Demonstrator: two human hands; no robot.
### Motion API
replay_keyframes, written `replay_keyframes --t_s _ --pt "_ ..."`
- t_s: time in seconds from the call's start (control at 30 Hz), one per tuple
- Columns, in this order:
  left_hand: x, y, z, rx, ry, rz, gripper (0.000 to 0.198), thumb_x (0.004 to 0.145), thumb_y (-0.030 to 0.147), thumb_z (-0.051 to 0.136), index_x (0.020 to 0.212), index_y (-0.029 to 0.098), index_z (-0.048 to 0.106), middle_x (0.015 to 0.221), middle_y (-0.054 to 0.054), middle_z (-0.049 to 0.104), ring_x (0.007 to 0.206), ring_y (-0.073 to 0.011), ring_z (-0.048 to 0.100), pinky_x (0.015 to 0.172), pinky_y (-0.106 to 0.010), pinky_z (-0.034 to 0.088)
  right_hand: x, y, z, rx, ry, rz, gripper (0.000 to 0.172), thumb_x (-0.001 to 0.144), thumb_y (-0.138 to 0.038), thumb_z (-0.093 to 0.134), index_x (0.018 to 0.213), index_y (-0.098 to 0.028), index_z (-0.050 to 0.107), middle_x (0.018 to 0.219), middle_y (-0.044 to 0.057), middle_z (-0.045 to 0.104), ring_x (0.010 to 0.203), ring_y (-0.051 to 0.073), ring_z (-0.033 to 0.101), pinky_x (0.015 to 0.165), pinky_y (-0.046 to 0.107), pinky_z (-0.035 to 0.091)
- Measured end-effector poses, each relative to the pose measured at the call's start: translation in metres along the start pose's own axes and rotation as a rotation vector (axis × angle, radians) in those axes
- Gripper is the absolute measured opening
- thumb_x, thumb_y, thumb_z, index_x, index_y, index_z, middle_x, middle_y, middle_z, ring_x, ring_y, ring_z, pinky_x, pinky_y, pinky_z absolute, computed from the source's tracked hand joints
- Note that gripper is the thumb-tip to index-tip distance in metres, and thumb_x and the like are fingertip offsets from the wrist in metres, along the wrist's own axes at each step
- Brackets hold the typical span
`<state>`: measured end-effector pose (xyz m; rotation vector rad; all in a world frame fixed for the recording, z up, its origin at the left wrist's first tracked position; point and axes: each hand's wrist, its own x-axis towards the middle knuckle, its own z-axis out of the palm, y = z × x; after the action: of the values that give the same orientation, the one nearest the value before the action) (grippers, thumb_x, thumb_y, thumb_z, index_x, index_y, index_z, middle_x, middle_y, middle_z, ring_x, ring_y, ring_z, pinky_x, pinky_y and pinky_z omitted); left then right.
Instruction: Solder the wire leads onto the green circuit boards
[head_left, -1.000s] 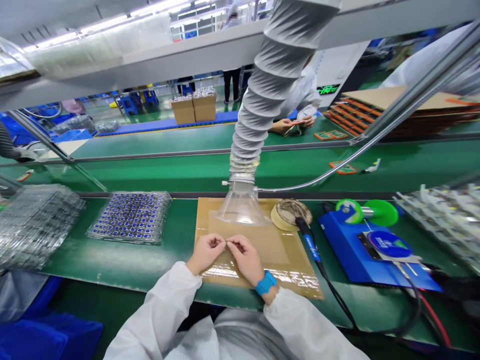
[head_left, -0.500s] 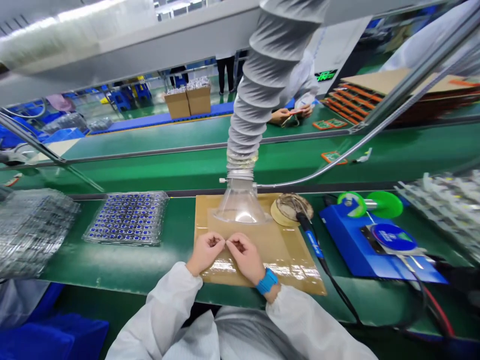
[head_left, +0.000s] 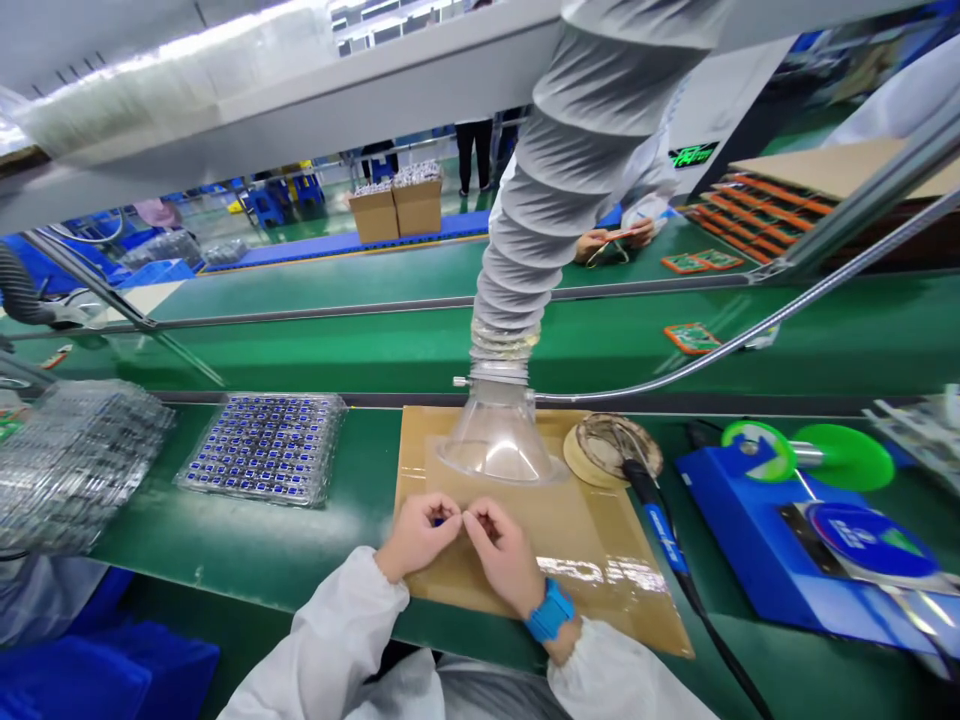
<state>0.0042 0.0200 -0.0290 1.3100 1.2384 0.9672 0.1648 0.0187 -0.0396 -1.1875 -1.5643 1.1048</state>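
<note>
My left hand [head_left: 417,533] and my right hand [head_left: 501,545] rest side by side on a tan work mat [head_left: 592,540], fingertips pinched together and almost touching. A tiny blue part shows between the left fingers; what the right fingers pinch is too small to name. A blue band [head_left: 550,610] wraps my right wrist. Just beyond my hands hangs a clear funnel hood [head_left: 496,440] on a grey ribbed hose [head_left: 559,170].
A clear tray of several small blue parts [head_left: 262,448] lies left of the mat, stacked clear trays [head_left: 71,460] farther left. A soldering iron [head_left: 660,515] rests by a sponge holder [head_left: 611,450]. A blue stand [head_left: 750,540] with green spools sits right. Another person's hands [head_left: 611,240] work across the green belt.
The camera view has shifted a little, so everything sits lower and to the right in the picture. My hands stay pinched together in the same spot on the mat.
</note>
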Motion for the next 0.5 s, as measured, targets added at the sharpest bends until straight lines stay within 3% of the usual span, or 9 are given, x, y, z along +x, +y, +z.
replay_keyframes --t_s 0.27,0.5 --pt "-0.002 0.001 -0.001 -0.03 -0.06 -0.009 0.031 0.082 0.039 0.073 0.072 0.012 0.062 0.068 -0.002 0.061 0.063 -0.0101 0.051 0.064 -0.023 0.041 0.0 0.0 -0.005 0.021 -0.123 0.061 0.036 0.097 -0.048 0.049 0.073 -0.022 0.052 0.067 -0.001 0.053 0.064 0.016 0.051 0.062 0.027 0.041" --pt "-0.003 0.001 0.004 -0.016 -0.021 -0.015 0.031 0.077 0.038 0.073 0.069 0.012 0.059 0.064 -0.001 0.055 0.06 -0.0091 0.046 0.06 -0.023 0.037 -0.003 0.013 -0.003 0.074 -0.161 0.094 0.045 0.095 -0.062 0.05 0.075 -0.022 0.056 0.071 0.0 0.056 0.068 0.017 0.056 0.065 0.025 0.046"
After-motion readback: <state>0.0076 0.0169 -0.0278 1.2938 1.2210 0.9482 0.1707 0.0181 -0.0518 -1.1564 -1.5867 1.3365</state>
